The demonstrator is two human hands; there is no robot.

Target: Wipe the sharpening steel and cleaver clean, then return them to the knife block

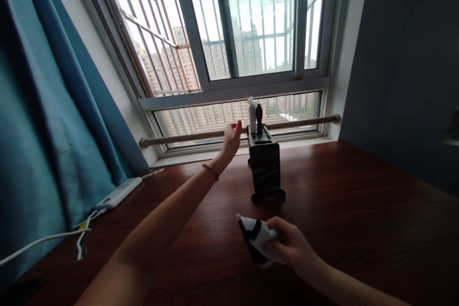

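On the table stands a black upright holder (265, 169) with slots in its top, like a knife block. A white handle (252, 117) and a black handle (259, 117) stick up from it. My left hand (232, 141) is raised just left of these handles, fingers partly bent and apart, with nothing visible in it. Nearer to me, my right hand (289, 244) is closed on a crumpled white cloth (263, 239) with black parts. A dark, flat, pointed piece shows under the cloth's left edge; its kind is unclear.
The brown wooden table (201, 267) reaches to the window sill. A metal rail (186, 137) crosses in front of the barred window. At left lie a white power bank (120, 193) and white cables (46, 238), beside a blue curtain (53, 105). A dark wall (405, 67) stands at right.
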